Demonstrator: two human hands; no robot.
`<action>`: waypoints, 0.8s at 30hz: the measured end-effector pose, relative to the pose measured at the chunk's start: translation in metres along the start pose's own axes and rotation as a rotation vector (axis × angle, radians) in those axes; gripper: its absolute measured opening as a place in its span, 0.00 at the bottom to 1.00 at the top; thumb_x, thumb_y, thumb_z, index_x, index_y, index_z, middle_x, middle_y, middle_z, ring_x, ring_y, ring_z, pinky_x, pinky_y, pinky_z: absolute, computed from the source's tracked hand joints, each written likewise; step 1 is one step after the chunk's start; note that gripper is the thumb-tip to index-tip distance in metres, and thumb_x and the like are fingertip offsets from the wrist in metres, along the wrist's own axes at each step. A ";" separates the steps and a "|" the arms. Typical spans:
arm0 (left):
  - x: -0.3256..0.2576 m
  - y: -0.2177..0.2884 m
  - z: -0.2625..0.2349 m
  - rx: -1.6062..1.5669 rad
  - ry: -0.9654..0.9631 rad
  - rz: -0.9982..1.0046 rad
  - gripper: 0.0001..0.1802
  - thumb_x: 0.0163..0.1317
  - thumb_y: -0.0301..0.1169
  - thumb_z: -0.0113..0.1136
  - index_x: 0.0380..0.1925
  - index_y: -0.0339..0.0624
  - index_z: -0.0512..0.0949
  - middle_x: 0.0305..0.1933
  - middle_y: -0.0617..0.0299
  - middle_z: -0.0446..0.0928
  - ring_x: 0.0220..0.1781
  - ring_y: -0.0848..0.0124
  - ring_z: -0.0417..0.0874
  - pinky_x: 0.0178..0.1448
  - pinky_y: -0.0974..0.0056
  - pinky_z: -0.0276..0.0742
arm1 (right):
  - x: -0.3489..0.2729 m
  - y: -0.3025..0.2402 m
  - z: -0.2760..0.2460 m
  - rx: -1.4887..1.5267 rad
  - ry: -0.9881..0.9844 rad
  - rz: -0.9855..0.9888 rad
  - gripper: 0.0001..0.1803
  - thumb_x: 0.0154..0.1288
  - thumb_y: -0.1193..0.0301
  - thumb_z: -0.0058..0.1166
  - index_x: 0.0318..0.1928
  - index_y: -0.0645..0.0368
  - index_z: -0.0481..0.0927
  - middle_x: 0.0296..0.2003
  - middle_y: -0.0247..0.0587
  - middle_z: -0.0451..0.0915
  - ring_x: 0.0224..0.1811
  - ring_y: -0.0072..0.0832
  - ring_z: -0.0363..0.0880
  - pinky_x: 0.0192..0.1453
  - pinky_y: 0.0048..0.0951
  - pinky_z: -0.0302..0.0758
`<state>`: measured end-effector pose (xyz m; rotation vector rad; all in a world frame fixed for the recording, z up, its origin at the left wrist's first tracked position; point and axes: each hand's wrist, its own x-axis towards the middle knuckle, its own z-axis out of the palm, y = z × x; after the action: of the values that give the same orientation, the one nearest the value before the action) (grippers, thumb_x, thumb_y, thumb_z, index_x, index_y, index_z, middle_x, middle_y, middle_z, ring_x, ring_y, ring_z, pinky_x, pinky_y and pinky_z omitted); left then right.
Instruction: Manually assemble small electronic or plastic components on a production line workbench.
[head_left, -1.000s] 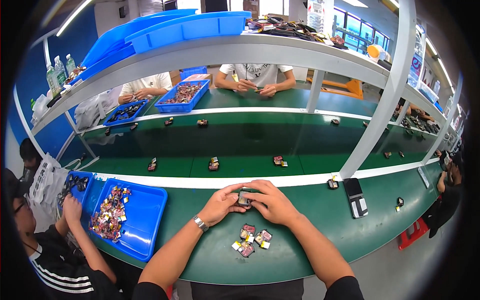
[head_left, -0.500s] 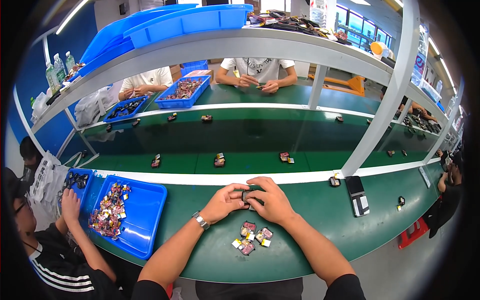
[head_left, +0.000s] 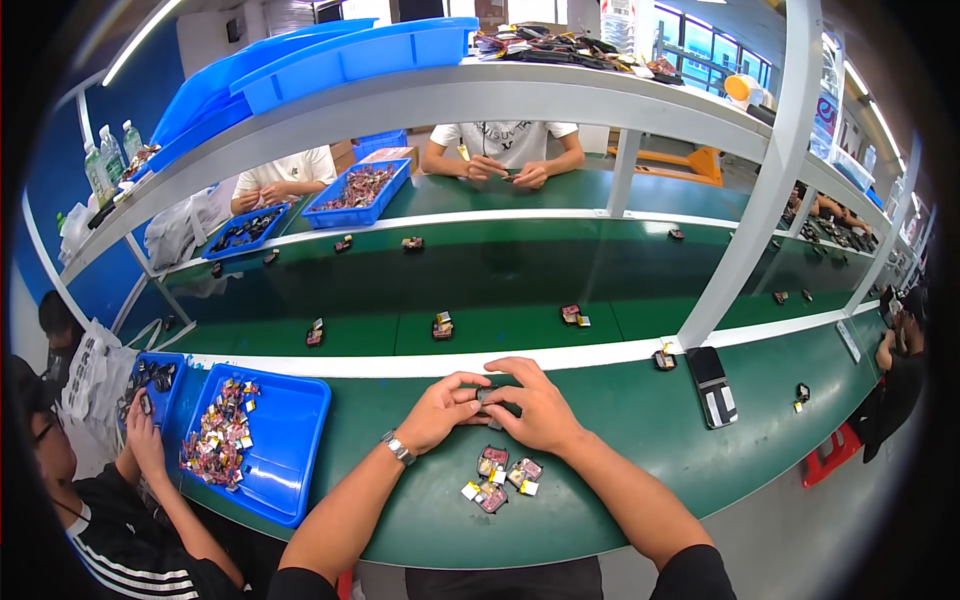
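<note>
My left hand [head_left: 440,408] and my right hand [head_left: 538,406] meet over the green bench, fingertips pinched together on a small dark part [head_left: 485,396] held between them. A watch sits on my left wrist. Just below the hands, a cluster of several small red, yellow and dark parts [head_left: 497,478] lies on the bench near its front edge.
A blue tray [head_left: 290,440] of mixed small parts sits at my left, with a neighbour's hand at a second tray [head_left: 152,385]. A black phone-like block [head_left: 713,386] lies to the right. Small parts ride the green conveyor [head_left: 500,290]. People work across the belt and at far right.
My hands stay together on the small part, fingers shifting slightly. The view has tilted a little, and the parts on the conveyor sit slightly further right.
</note>
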<state>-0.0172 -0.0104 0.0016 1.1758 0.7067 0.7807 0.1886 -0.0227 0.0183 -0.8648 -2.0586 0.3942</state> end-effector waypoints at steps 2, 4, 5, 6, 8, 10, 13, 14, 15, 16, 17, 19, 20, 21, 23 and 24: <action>0.001 -0.001 -0.001 -0.005 0.009 -0.008 0.18 0.70 0.21 0.48 0.59 0.39 0.66 0.51 0.54 0.78 0.54 0.67 0.81 0.60 0.62 0.79 | -0.001 0.001 0.003 -0.010 0.026 0.019 0.06 0.53 0.74 0.64 0.33 0.58 0.84 0.56 0.41 0.74 0.62 0.41 0.69 0.63 0.38 0.70; 0.000 -0.005 -0.004 -0.018 0.005 0.006 0.17 0.71 0.23 0.48 0.58 0.39 0.66 0.52 0.55 0.77 0.54 0.67 0.80 0.59 0.62 0.79 | -0.002 0.000 0.006 -0.016 0.046 0.039 0.06 0.53 0.73 0.65 0.33 0.58 0.84 0.57 0.40 0.74 0.62 0.41 0.68 0.63 0.38 0.70; 0.000 -0.006 -0.003 -0.019 0.005 0.005 0.17 0.71 0.23 0.48 0.58 0.39 0.66 0.52 0.55 0.77 0.54 0.67 0.80 0.59 0.62 0.79 | -0.002 0.000 0.007 -0.023 0.038 0.033 0.06 0.53 0.73 0.65 0.33 0.58 0.84 0.57 0.40 0.74 0.62 0.41 0.68 0.62 0.38 0.70; 0.000 -0.004 -0.002 -0.023 0.023 0.005 0.17 0.71 0.24 0.48 0.58 0.40 0.67 0.53 0.55 0.77 0.55 0.67 0.80 0.59 0.62 0.79 | -0.002 0.000 0.008 -0.030 0.031 0.027 0.06 0.54 0.73 0.65 0.33 0.58 0.84 0.57 0.40 0.74 0.62 0.41 0.68 0.62 0.38 0.70; 0.001 -0.004 -0.001 -0.027 0.041 0.004 0.16 0.71 0.25 0.48 0.58 0.40 0.67 0.53 0.56 0.76 0.55 0.68 0.80 0.59 0.63 0.79 | -0.002 -0.002 0.011 -0.021 0.038 0.030 0.06 0.53 0.74 0.65 0.34 0.58 0.84 0.57 0.41 0.74 0.62 0.41 0.69 0.62 0.38 0.70; 0.001 -0.006 -0.002 -0.047 0.047 0.016 0.16 0.71 0.26 0.48 0.57 0.40 0.67 0.54 0.56 0.75 0.56 0.68 0.79 0.59 0.63 0.79 | -0.002 -0.002 0.013 -0.012 0.045 0.031 0.06 0.53 0.74 0.64 0.34 0.58 0.84 0.56 0.41 0.74 0.61 0.41 0.69 0.62 0.38 0.71; 0.001 -0.004 -0.001 -0.044 0.039 0.017 0.16 0.71 0.26 0.48 0.57 0.41 0.67 0.54 0.56 0.75 0.55 0.68 0.79 0.59 0.63 0.80 | -0.003 -0.001 0.016 -0.010 0.069 0.086 0.06 0.54 0.74 0.65 0.35 0.57 0.84 0.57 0.41 0.75 0.61 0.41 0.69 0.59 0.38 0.74; 0.001 -0.004 -0.001 -0.044 0.038 0.017 0.16 0.71 0.26 0.48 0.57 0.41 0.67 0.54 0.56 0.75 0.55 0.68 0.79 0.59 0.63 0.80 | -0.004 0.000 0.017 0.008 0.072 0.104 0.07 0.54 0.74 0.64 0.36 0.57 0.84 0.56 0.40 0.75 0.61 0.41 0.69 0.59 0.38 0.74; 0.001 -0.004 -0.001 -0.045 0.043 0.021 0.16 0.71 0.26 0.49 0.57 0.41 0.67 0.54 0.56 0.76 0.55 0.68 0.80 0.58 0.63 0.80 | -0.004 0.000 0.019 0.027 0.076 0.120 0.08 0.55 0.74 0.64 0.37 0.57 0.85 0.56 0.40 0.75 0.61 0.40 0.70 0.59 0.37 0.74; 0.001 -0.005 -0.002 -0.046 0.048 0.025 0.15 0.71 0.26 0.49 0.57 0.41 0.68 0.54 0.56 0.76 0.55 0.68 0.80 0.58 0.63 0.80 | -0.005 0.001 0.020 0.027 0.077 0.119 0.08 0.55 0.74 0.64 0.37 0.57 0.85 0.56 0.40 0.75 0.61 0.40 0.70 0.59 0.37 0.74; 0.001 -0.005 -0.002 -0.044 0.047 0.026 0.15 0.71 0.26 0.49 0.57 0.41 0.68 0.54 0.56 0.76 0.55 0.68 0.80 0.58 0.63 0.80 | -0.006 0.002 0.021 0.054 0.080 0.140 0.08 0.55 0.74 0.64 0.37 0.57 0.85 0.56 0.40 0.75 0.60 0.40 0.70 0.59 0.37 0.74; 0.001 -0.007 -0.003 -0.077 0.061 0.025 0.15 0.71 0.26 0.49 0.56 0.41 0.68 0.53 0.56 0.76 0.55 0.68 0.80 0.58 0.63 0.80 | -0.005 0.004 0.022 0.079 0.085 0.162 0.08 0.55 0.74 0.64 0.38 0.56 0.86 0.55 0.39 0.76 0.60 0.40 0.70 0.58 0.37 0.74; 0.001 -0.006 -0.003 -0.075 0.060 0.025 0.15 0.71 0.26 0.49 0.56 0.41 0.68 0.53 0.56 0.76 0.55 0.68 0.80 0.58 0.63 0.80 | -0.005 0.005 0.022 0.112 0.088 0.171 0.08 0.55 0.74 0.64 0.38 0.56 0.86 0.55 0.39 0.76 0.60 0.40 0.71 0.58 0.37 0.75; 0.000 -0.005 -0.002 -0.077 0.054 0.029 0.15 0.71 0.26 0.50 0.56 0.41 0.68 0.53 0.56 0.77 0.55 0.68 0.80 0.59 0.63 0.80 | -0.006 0.006 0.021 0.145 0.090 0.181 0.08 0.55 0.74 0.64 0.38 0.55 0.86 0.55 0.39 0.76 0.59 0.40 0.71 0.58 0.37 0.75; 0.001 -0.006 -0.002 -0.078 0.046 0.030 0.15 0.71 0.26 0.50 0.56 0.40 0.68 0.53 0.55 0.77 0.55 0.68 0.80 0.59 0.63 0.80 | -0.006 0.005 0.021 0.143 0.093 0.193 0.08 0.56 0.74 0.64 0.38 0.55 0.86 0.55 0.39 0.76 0.59 0.40 0.71 0.58 0.37 0.75; 0.002 -0.006 -0.001 -0.075 0.046 0.028 0.15 0.71 0.26 0.50 0.56 0.40 0.67 0.54 0.55 0.76 0.55 0.68 0.80 0.59 0.63 0.80 | -0.006 0.004 0.020 0.141 0.097 0.202 0.08 0.56 0.74 0.63 0.38 0.55 0.86 0.55 0.39 0.76 0.59 0.40 0.71 0.59 0.37 0.75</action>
<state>-0.0167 -0.0095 -0.0044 1.1049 0.6949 0.8532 0.1766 -0.0233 0.0002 -0.9890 -1.8371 0.5888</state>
